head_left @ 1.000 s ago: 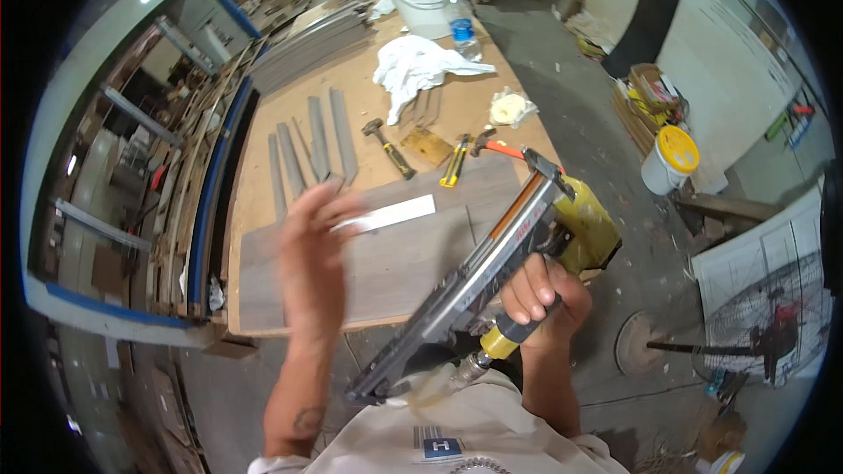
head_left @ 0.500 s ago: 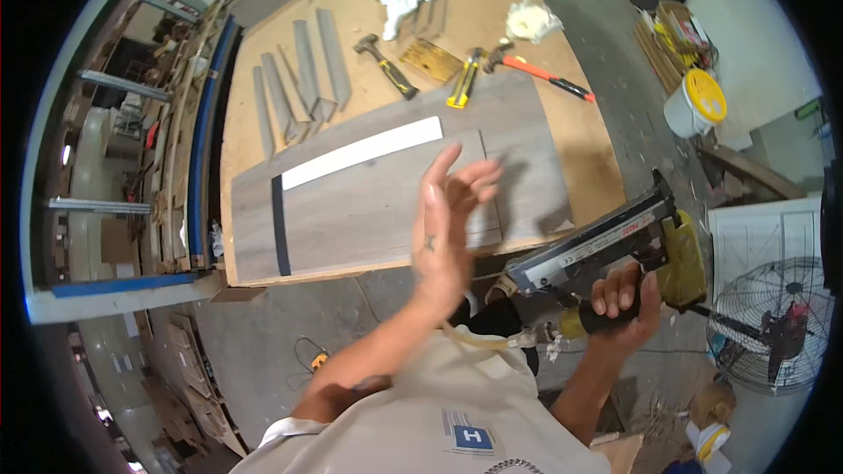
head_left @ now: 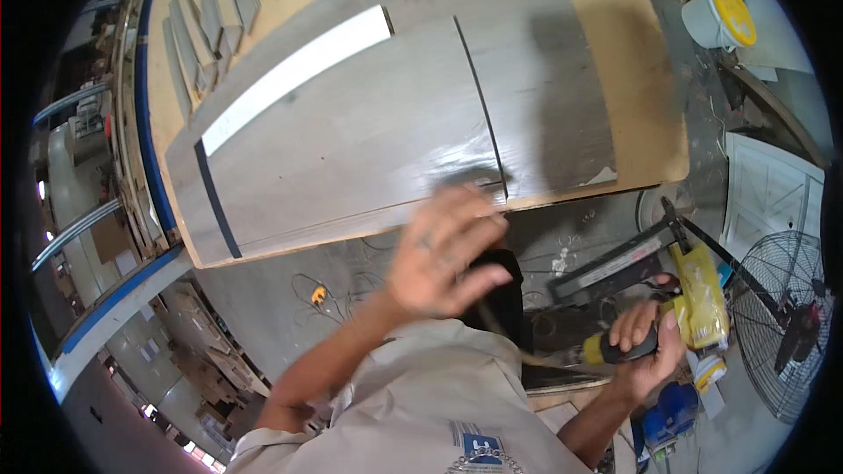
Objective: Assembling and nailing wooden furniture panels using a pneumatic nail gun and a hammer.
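Gripping a nail gun [head_left: 702,294] by its dark handle, the right hand [head_left: 645,347] holds it beyond the near edge of the bench [head_left: 645,88], near a wire fan [head_left: 781,325]. The left hand [head_left: 443,254], fingers loosely spread, is at the near edge of the grey panel [head_left: 369,123] lying on the bench; contact cannot be confirmed. The step in hand appears to be checking that edge; the next move calls for fingers clear of the nose.
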{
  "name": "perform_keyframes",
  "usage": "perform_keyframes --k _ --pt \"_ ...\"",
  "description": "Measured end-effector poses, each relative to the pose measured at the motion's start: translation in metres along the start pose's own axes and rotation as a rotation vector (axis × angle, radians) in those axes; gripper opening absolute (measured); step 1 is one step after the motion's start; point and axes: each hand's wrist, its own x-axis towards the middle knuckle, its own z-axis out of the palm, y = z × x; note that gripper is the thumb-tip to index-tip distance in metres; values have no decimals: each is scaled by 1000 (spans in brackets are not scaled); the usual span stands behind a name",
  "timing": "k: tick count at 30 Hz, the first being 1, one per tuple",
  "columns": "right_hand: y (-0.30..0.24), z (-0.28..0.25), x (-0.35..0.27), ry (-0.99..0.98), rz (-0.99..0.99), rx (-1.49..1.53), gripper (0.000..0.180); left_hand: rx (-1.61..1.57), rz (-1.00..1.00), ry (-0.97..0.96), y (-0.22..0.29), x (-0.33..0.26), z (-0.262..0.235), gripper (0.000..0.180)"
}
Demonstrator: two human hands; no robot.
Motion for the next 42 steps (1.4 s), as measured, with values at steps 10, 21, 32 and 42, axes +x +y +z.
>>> perform_keyframes --k 10,21,32,42 --pt "8 7 -30 -93 6 -1230 22 263 186 -432 -85 49 -15 71" --pt "36 82 -28 -132 337 -1077 80 204 272 -382 -95 50 8 36" --pt "28 84 -19 -447 211 -1269 82 179 279 -416 -100 51 3 49" --pt "18 111 -12 -545 267 -1259 84 177 -3 -422 -95 18 -18 119"
